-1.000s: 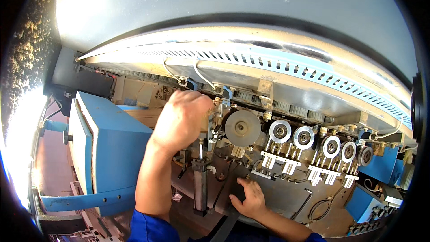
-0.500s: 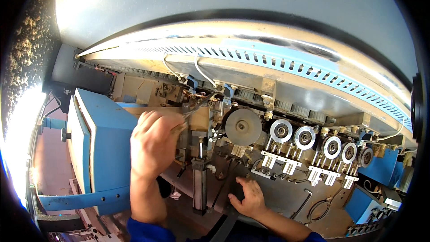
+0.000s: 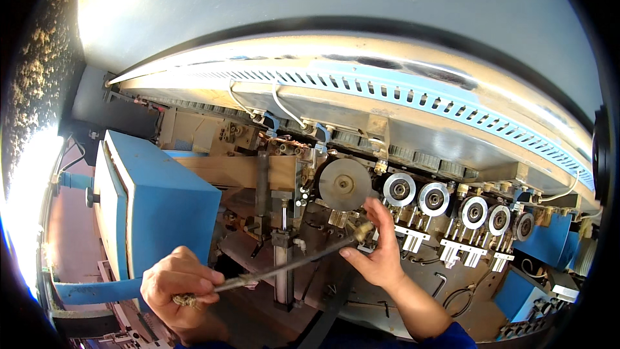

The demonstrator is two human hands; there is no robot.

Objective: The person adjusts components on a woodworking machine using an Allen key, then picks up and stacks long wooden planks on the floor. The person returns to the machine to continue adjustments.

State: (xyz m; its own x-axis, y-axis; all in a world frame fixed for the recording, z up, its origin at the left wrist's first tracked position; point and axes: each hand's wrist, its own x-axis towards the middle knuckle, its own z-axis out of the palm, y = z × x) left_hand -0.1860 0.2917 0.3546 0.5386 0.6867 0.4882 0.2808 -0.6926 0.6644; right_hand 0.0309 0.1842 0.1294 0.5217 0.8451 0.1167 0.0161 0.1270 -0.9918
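Observation:
My left hand (image 3: pixel 181 291), low on the left, is closed round one end of a long thin grey rod-like tool (image 3: pixel 303 260). A rough, tan, wrapped-looking bit sticks out below its fingers. The tool slants up to the right and carries a yellowish, knobby tip (image 3: pixel 363 231). Around that tip, my right hand (image 3: pixel 382 258) has thumb and fingers spread apart; I see no firm grip. Behind the right hand are a large grey disc (image 3: pixel 344 184) and a row of smaller silver-rimmed wheels (image 3: pixel 434 198) on the machine. The tool's exact kind is unclear.
At left stands a blue machine housing (image 3: pixel 171 200). An upright cylinder (image 3: pixel 284 271) rises between my hands. An L-shaped hex key (image 3: pixel 440 284) and a thin black bent rod (image 3: pixel 368 304) lie on the metal bed. A slotted light-blue rail (image 3: pixel 413 95) runs behind.
My left hand has come down and towards me from the machine, bringing the long tool with it. My right hand has lifted off the metal bed and risen to the tool's yellowish tip.

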